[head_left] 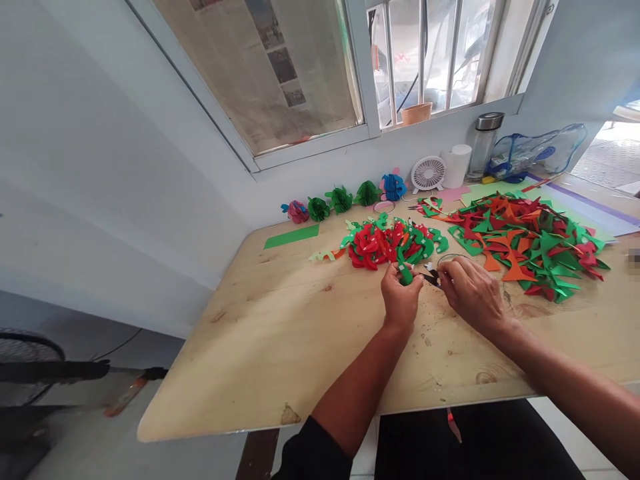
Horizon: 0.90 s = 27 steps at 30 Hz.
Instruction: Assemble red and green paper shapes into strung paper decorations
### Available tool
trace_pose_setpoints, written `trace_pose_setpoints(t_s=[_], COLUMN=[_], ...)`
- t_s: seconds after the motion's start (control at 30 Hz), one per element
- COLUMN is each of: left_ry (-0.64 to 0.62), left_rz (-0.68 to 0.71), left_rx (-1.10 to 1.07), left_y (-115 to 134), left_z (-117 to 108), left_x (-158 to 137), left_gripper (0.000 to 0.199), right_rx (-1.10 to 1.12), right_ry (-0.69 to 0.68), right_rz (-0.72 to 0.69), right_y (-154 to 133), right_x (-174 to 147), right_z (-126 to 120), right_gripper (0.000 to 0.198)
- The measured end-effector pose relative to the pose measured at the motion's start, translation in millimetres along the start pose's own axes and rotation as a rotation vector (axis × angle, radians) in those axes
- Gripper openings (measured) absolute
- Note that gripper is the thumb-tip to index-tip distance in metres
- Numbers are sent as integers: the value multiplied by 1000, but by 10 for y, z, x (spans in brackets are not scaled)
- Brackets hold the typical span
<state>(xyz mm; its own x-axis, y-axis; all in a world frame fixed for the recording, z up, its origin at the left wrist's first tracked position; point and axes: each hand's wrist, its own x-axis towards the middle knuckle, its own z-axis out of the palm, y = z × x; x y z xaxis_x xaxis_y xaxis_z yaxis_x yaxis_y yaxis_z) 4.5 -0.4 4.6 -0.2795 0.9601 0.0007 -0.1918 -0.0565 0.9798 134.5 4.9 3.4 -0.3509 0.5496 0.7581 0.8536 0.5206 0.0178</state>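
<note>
My left hand is closed on a curved green paper cutout, pinched at the fingertips above the wooden table. Close beside it, my right hand grips a small black pointed tool, whose exact kind I cannot make out. The tool's tip is near the left fingertips, and a small white bit shows by it. Just beyond my hands lies a pile of red and green paper cutouts, some bearing small white squares.
A large heap of red, orange and green paper scraps covers the right side. Folded paper ornaments, a small white fan, a glass bottle and a clear bag line the wall. A green paper strip lies left.
</note>
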Motion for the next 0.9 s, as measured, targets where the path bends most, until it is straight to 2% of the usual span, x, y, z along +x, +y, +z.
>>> trace_pose_setpoints(t_s=[0.2,0.43,0.57,0.73,0.9], left_ry=[36,-13,-48,-143,-180], left_rz=[-133,-196,-175,-122,27], left_rx=[-115,-100,-37,66,351], left_y=[-71,-74,-111,-199,-265], left_z=[-8,16,102,323,438], left_x=[68,125,208,275,289], left_gripper=[27,32,31,24,20], right_rx=[175,368,451,632,728], right_ry=[62,102,123,140,123], right_rz=[109,475,629,772,831], right_y=[32,212,264,276,283], right_x=[12,59,80,85,94], right_z=[-36,-112,-128,-115,-115], right_gripper=[12,14,18,20,18])
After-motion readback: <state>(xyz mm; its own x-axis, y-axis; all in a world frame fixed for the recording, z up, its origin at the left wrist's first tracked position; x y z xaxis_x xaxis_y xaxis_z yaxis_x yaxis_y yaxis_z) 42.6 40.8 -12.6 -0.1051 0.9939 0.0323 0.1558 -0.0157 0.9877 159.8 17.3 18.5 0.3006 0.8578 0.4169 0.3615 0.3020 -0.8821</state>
